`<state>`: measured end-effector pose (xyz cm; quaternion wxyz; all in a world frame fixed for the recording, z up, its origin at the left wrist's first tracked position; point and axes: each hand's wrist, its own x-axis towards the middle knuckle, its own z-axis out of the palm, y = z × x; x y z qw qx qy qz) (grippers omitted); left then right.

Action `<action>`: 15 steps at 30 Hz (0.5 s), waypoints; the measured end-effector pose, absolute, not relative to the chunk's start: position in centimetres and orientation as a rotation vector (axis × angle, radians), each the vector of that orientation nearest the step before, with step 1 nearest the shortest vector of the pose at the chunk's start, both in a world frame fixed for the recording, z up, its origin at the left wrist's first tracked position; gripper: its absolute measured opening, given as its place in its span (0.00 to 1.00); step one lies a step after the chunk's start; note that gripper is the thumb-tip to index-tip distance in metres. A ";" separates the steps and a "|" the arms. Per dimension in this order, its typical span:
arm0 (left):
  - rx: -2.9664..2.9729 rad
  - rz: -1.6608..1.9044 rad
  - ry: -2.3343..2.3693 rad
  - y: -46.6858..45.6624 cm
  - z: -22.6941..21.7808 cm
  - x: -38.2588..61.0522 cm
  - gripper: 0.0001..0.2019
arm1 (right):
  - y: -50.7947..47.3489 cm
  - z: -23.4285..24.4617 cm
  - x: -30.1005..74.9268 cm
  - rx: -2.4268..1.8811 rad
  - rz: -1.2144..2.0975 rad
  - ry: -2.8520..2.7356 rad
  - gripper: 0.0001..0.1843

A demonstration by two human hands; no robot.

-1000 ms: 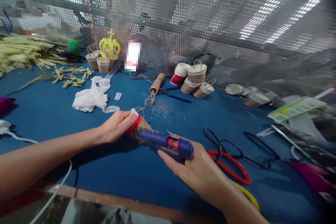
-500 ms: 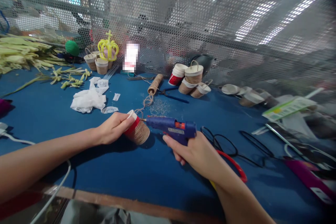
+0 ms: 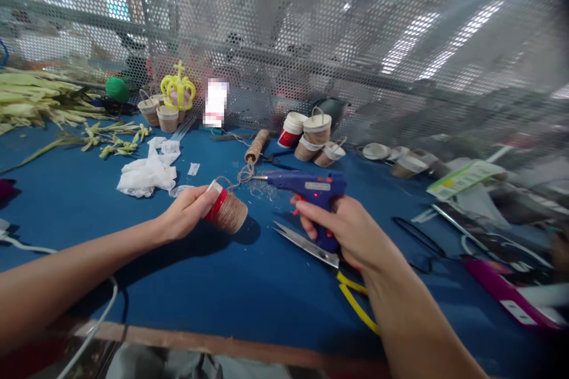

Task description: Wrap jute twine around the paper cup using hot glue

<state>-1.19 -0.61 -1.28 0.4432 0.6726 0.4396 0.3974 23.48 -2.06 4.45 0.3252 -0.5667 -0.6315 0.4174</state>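
My left hand [image 3: 189,211] grips a small paper cup [image 3: 227,211] by its white rim, tilted so its base points right. Twine is wound round the lower part, and a red band shows near the rim. A loose strand runs from the cup toward the twine roll [image 3: 256,145]. In my right hand [image 3: 340,228] is a blue hot glue gun [image 3: 306,185], fingers wrapped round the handle. Its nozzle points left, apart from the cup and above it. Scissors [image 3: 306,243] with yellow handles lie under my right hand, their handles partly hidden by the wrist.
Twine-wrapped cups [image 3: 317,130] are grouped at the back, and a yellow crown ornament [image 3: 178,92] is on the left. Crumpled white lace [image 3: 149,172] and pale dried husks [image 3: 40,98] lie on the left. A purple power strip [image 3: 507,293] and cables lie at right.
The glue gun has lifted away from the cup, its nozzle no longer at the red band. The cup has turned, its base now pointing more to the right. The scissors' blades have come into sight.
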 end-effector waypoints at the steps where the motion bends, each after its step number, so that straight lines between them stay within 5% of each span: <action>1: 1.630 1.018 1.091 -0.5 -1.3 -1.2 0.19 | -1.4 4.4 23.9 -1.514 1.007 -1.617 0.15; 15: 1.717 1.022 1.068 -1.0 -1.2 -1.1 0.19 | 5.3 0.6 27.3 -2.005 0.454 -1.809 0.21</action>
